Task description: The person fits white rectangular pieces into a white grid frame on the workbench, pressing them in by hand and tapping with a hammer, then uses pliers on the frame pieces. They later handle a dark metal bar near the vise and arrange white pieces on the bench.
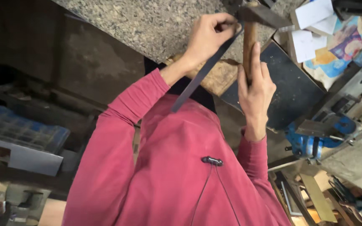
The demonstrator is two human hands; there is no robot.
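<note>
**A:** Start at the hands. How many are working, and what does each one have?

**B:** Two, both the person's own. The left hand [208, 35] is curled shut, thumb and fingers pinched on the top end of a dark metal strip [204, 69]. The right hand [254, 90] is wrapped around the wooden handle of a hammer [250, 39], with the forefinger laid straight up along the handle and the other fingers closed behind it.

**A:** One strip, one hammer?

**B:** One of each. The strip is long, flat and narrow, and slants from the left hand down toward the red-sleeved chest. The hammer stands nearly upright in the picture, its dark head at the upper edge, just beside the pinched end of the strip. Whether head and strip touch, I cannot tell.

**A:** And the arms?

**B:** Both are raised in front of the chest, elbows bent. The left forearm angles up and inward; the right wrist is straight, the back of the hand facing the camera.

**A:** Further out?

**B:** One speckled stone slab [147, 21] behind the hands, one wooden block [221, 77] below them, one dark flat panel [290, 90] beside that, one blue vise [315, 140] at the right, one blue compartment box [17, 129] at the far left.
</note>
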